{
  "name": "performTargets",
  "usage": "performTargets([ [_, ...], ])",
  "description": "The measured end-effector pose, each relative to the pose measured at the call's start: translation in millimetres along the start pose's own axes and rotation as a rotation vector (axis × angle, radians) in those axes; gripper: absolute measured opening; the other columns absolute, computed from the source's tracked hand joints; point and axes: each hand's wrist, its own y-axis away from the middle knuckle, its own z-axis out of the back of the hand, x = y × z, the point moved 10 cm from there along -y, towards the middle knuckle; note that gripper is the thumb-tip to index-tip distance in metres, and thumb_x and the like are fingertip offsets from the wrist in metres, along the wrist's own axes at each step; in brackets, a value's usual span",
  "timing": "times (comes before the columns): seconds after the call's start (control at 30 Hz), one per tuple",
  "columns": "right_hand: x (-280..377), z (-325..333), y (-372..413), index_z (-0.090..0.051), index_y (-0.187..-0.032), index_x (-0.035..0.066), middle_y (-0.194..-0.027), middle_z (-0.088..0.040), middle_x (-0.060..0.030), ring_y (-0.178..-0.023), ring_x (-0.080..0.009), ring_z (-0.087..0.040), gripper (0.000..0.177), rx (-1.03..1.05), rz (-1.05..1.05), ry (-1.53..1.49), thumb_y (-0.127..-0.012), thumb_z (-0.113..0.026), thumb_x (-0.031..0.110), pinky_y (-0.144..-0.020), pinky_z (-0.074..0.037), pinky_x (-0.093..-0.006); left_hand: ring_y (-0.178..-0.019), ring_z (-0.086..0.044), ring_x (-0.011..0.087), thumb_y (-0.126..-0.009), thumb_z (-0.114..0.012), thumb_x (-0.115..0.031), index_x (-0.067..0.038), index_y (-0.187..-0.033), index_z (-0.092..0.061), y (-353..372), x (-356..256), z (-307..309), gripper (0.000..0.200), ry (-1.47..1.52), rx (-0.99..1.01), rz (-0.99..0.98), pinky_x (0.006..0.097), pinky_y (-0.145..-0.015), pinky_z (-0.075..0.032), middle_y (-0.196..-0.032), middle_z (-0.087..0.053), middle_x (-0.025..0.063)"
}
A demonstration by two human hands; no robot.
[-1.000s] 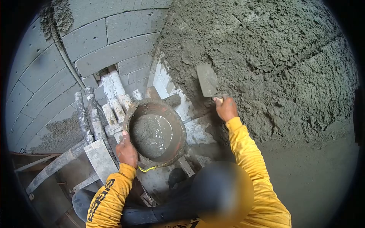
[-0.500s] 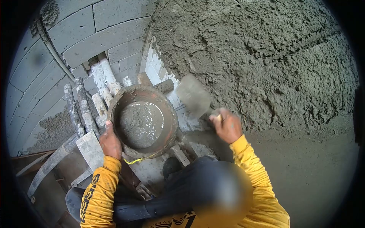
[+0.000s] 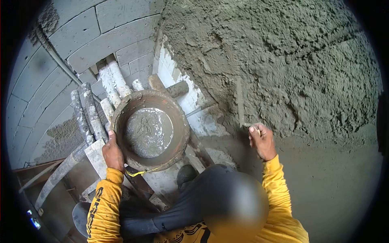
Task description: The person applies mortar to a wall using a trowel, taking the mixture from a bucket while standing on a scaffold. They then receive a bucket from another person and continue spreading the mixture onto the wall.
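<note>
Right hand [image 3: 262,141] closed on trowel [image 3: 240,101], blade edge-on and pointing away from me, bucket [image 3: 180,121] to its left, my left hand [image 3: 113,156] gripping the bucket's left rim

Your left hand [image 3: 113,155] grips the near-left rim of a round bucket [image 3: 183,139] holding wet grey mortar [image 3: 149,131]. Your right hand [image 3: 262,141] holds a trowel [image 3: 240,101], seen nearly edge-on, against or close to a wall covered in rough grey plaster [image 3: 308,81]; whether it touches is unclear. To the left stands a wall of pale blocks [image 3: 81,30], with whitish pipes [image 3: 117,79] coming from an opening. Your sleeves are yellow, and a yellow strip [image 3: 135,173] hangs at the bucket's lower edge.
</note>
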Motion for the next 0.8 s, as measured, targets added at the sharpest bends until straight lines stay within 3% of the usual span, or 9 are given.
performTargets([
  [0.1,72.2,-15.0,6.8,-0.065,-0.106,0.002,-0.081,-0.067,-0.017,-0.061,-0.0313,-0.064,0.026,-0.051,0.412,0.507,-0.096,-0.067,0.026,-0.059,-0.05,-0.0411,-0.062,-0.042,0.0194,-0.1,-0.052,-0.059,0.003,-0.064,-0.058,13.7,-27.4,-17.1,0.073,-0.083,0.072,-0.044,0.0404,-0.062,-0.038,-0.059,-0.049,0.0054],
  [0.13,85.0,-34.0,6.9,-0.065,-0.106,0.003,-0.088,-0.068,-0.0233,-0.073,-0.042,-0.066,0.024,-0.033,0.509,0.512,-0.092,-0.068,0.023,-0.066,-0.052,-0.0485,-0.061,-0.041,0.0205,-0.101,-0.052,-0.058,0.003,-0.065,-0.058,11.6,-28.3,-21.6,0.071,-0.132,0.056,-0.129,0.0413,-0.062,-0.038,-0.058,-0.048,0.0066],
  [0.23,96.7,-110.7,-1.1,-0.065,-0.102,0.003,-0.089,-0.069,-0.0215,-0.077,-0.0388,-0.068,0.023,0.154,0.624,0.781,-0.091,-0.068,0.023,-0.067,-0.054,-0.0469,-0.058,-0.04,0.0233,-0.104,-0.049,-0.053,0.003,-0.064,-0.055,29.3,-53.8,-41.1,0.069,-0.132,0.094,-0.251,0.0454,-0.062,-0.036,-0.055,-0.045,0.0136],
  [0.3,112.1,-155.4,-10.6,-0.065,-0.099,0.004,-0.085,-0.068,-0.0196,-0.076,-0.0377,-0.068,0.021,0.206,0.746,0.913,-0.087,-0.066,0.02,-0.066,-0.055,-0.0454,-0.055,-0.04,0.0285,-0.105,-0.047,-0.05,0.005,-0.062,-0.052,42.0,-63.5,-47.3,0.07,-0.215,0.081,-0.213,0.0469,-0.077,-0.045,-0.055,-0.045,0.0189],
  [0.33,99.1,-179.0,-23.0,-0.064,-0.098,0.004,-0.085,-0.067,-0.0192,-0.076,-0.0381,-0.068,0.02,0.198,0.761,1.004,-0.085,-0.066,0.02,-0.068,-0.054,-0.0454,-0.054,-0.039,0.0354,-0.106,-0.046,-0.047,0.006,-0.061,-0.05,41.9,-61.1,-53.6,0.07,-0.235,0.08,-0.295,0.0493,-0.105,-0.041,-0.053,-0.046,0.0205],
  [0.43,80.4,-239.7,-32.8,-0.067,-0.088,0.006,-0.081,-0.068,-0.0172,-0.078,-0.036,-0.069,0.013,0.293,0.812,1.104,-0.083,-0.063,0.018,-0.068,-0.055,-0.0445,-0.056,-0.039,0.0263,-0.107,-0.042,-0.051,0.007,-0.067,-0.051,50.3,-64.8,-57.5,0.071,-0.249,0.123,-0.324,0.0465,-0.06,-0.036,-0.057,-0.046,0.0158],
  [0.57,66.3,-286.0,-10.8,-0.067,-0.077,0.007,-0.083,-0.069,-0.0187,-0.081,-0.0374,-0.069,0.016,0.561,0.925,0.807,-0.085,-0.064,0.021,-0.075,-0.055,-0.0457,-0.058,-0.037,0.024,-0.107,-0.045,-0.049,0.008,-0.067,-0.049,54.9,-71.3,-53.8,0.07,-0.225,0.102,-0.323,0.0459,-0.059,-0.035,-0.058,-0.042,0.0164],
  [0.67,59.3,-290.5,-12.9,-0.07,-0.088,0.005,-0.089,-0.07,-0.0221,-0.085,-0.041,-0.068,0.022,0.647,0.72,0.805,-0.088,-0.066,0.026,-0.081,-0.053,-0.0474,-0.06,-0.039,0.0235,-0.106,-0.046,-0.049,0.009,-0.07,-0.052,54.0,-68.7,-49.5,0.069,-0.205,0.094,-0.305,0.0438,-0.061,-0.037,-0.059,-0.044,0.0168],
  [0.8,73.4,-264.1,-5.2,-0.069,-0.103,0.002,-0.094,-0.07,-0.0245,-0.088,-0.0437,-0.068,0.031,0.61,0.612,0.57,-0.092,-0.066,0.031,-0.08,-0.053,-0.0496,-0.062,-0.041,0.022,-0.106,-0.046,-0.05,0.009,-0.075,-0.058,46.8,-61.1,-47.3,0.067,-0.128,0.118,-0.26,0.0412,-0.063,-0.04,-0.06,-0.046,0.0132],
])
